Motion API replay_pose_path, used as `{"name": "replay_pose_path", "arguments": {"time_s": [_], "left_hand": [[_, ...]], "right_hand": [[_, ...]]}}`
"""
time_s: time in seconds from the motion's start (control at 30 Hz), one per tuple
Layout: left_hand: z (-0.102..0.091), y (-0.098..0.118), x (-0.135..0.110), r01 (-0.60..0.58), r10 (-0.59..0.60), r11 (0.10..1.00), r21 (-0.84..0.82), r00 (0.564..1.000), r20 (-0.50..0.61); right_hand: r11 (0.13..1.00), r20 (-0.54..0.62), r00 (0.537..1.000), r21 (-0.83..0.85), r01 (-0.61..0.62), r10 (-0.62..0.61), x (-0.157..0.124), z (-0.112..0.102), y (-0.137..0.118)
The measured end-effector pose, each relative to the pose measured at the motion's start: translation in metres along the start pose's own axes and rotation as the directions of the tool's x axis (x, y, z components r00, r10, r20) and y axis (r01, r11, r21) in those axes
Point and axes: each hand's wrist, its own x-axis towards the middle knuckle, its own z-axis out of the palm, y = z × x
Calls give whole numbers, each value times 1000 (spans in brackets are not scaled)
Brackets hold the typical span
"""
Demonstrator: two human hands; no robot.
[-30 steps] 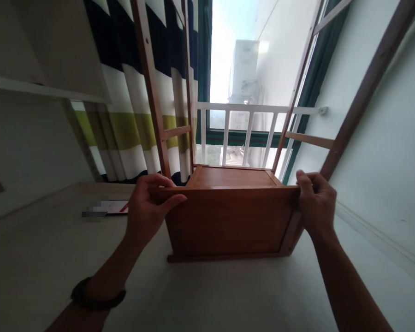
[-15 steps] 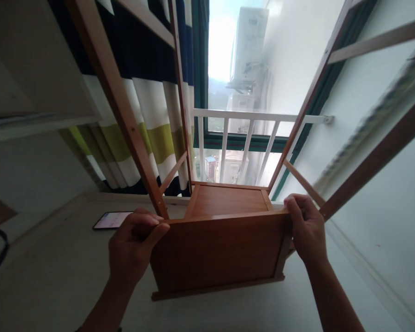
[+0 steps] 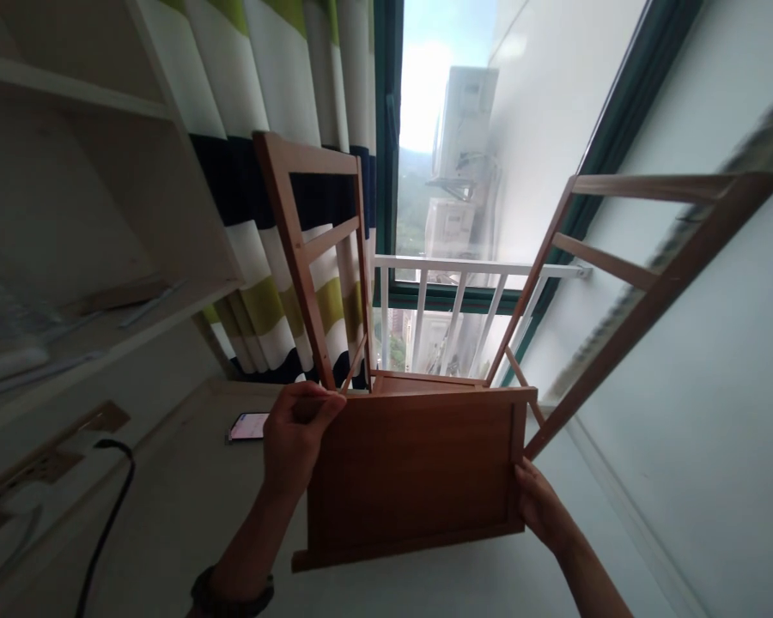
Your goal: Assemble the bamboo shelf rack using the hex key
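The left hand, a dark band at its wrist, has its fingers clamped over the upper left corner of a wooden rack. The right hand wraps the rack's lower right corner, fingers tucked behind the panel. That diagonal grip seems to carry the weight and steady the tilt. The rack hangs tipped just above the white bench, its ladder sides splaying away from the person. Left of the rack lie a phone and a black cable. Beyond the rack are a white railing, a striped curtain and the window.
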Motion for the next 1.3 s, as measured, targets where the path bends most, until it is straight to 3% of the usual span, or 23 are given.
{"name": "replay_pose_path", "arguments": {"time_s": [0.13, 0.23, 0.33, 0.43, 0.6, 0.7, 0.77, 0.83, 0.9, 1.07, 1.2, 1.3], "left_hand": [[4, 6, 2, -3, 1, 999, -41, 998, -59], [9, 5, 6, -21, 10, 997, -73, 989, -148], [19, 4, 4, -35, 14, 991, -130, 987, -163], [27, 6, -2, -53, 42, 995, -88, 992, -122], [18, 11, -4, -236, 270, 936, 260, 957, -103], [7, 3, 4, -322, 376, 890, 322, 918, -124], [1, -5, 11, -298, 329, 904, 308, 943, -52], [-3, -13, 19, -235, 216, 937, 257, 971, 98], [-7, -18, 26, -164, 118, 970, 180, 962, 245], [-14, -29, 45, -92, 52, 993, 71, 898, 436], [-15, -43, 54, -163, 60, 978, 129, 816, 575], [-14, -58, 53, -290, 138, 946, 143, 764, 631]], "right_hand": [[982, -56, 998, 187, 26, -16, -1, -17, 9], [954, 40, 999, 299, -13, 1, -1, -20, 21], [918, 108, 993, 397, -8, -38, -4, -4, 37], [929, 147, 987, 353, -110, 61, -6, 22, 44], [947, -76, 997, 321, 1, 24, -4, 41, 31], [970, -207, 978, 237, 54, -4, -1, 42, 26], [982, -303, 952, 162, 97, -44, -2, 42, 25], [989, -381, 921, 89, 121, -78, -4, 42, 22], [990, -431, 895, 29, 141, -114, -7, 43, 16], [964, -546, 796, -104, 245, -261, -11, 57, -10], [930, -566, 739, -204, 305, -366, -8, 78, -33], [841, -584, 609, -309, 445, -536, -5, 91, -48]]}}
